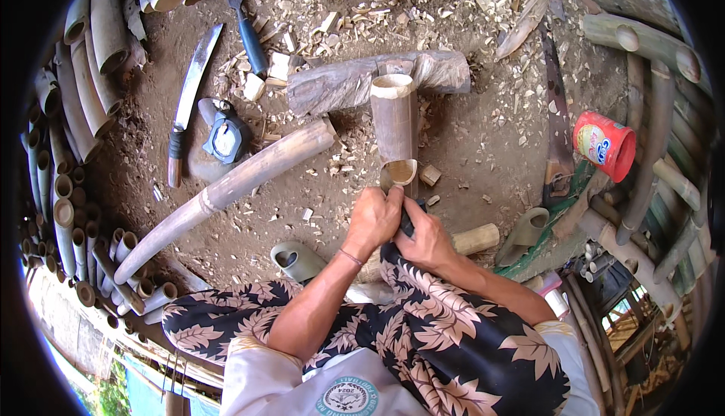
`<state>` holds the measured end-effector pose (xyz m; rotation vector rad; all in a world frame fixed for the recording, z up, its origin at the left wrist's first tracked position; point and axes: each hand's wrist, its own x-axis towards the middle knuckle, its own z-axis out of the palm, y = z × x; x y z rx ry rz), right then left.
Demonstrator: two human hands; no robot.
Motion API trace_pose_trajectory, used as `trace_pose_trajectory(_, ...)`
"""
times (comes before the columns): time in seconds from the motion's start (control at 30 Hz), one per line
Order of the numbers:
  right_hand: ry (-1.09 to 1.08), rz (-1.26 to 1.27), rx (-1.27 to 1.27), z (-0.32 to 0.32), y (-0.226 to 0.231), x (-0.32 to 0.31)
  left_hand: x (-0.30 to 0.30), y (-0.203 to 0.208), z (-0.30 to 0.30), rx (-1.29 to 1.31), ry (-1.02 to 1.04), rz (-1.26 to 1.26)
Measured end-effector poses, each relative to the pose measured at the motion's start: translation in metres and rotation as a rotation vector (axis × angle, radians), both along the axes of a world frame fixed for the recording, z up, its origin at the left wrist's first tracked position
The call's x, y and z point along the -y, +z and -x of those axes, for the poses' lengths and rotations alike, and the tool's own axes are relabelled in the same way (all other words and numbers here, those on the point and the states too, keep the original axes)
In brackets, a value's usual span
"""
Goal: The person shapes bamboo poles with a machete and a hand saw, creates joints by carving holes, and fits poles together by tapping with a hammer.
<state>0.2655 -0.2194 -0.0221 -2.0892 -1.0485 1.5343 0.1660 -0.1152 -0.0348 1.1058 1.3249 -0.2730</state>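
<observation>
A short, thick bamboo piece rests its far end on a wooden log and slopes toward me. Near its close end a cut opens the hollow, with pale wood at the edge. My left hand is closed around this near end. Right beside it, my right hand grips the black handle of a tool, probably a knife; its blade is mostly hidden by my fingers. Both hands touch each other just above my lap. A small bamboo offcut lies right of the cut.
Left on the dirt lie a long bamboo pole, a machete, a blue-handled chisel and a round dark-cased tape measure. At right are a saw, a red container and a sandal. Bamboo stacks flank both sides.
</observation>
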Motion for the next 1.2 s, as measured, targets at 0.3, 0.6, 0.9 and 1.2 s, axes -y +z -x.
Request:
trace_pose_trajectory(0.3, 0.961, 0.081, 0.463, -0.075, 0.055, -0.093, 0.037, 0.003, -0.037, 0.378, 0.917, 0.555)
trace_pose_trajectory(0.6, 1.679, 0.146, 0.410, -0.026, 0.058, -0.191, 0.034, 0.001, -0.018, 0.818, 1.369, 0.921)
trace_pose_trajectory(0.9, -0.073, 0.143, -0.123, -0.054, 0.050, -0.032, 0.053, 0.056, 0.032, 0.638, -0.139, -0.050)
trace_pose_trajectory(1.2, -1.005, 0.353, -1.534, 0.019, -0.002, -0.014, -0.092, 0.076, 0.069, 0.098, -1.183, -0.487)
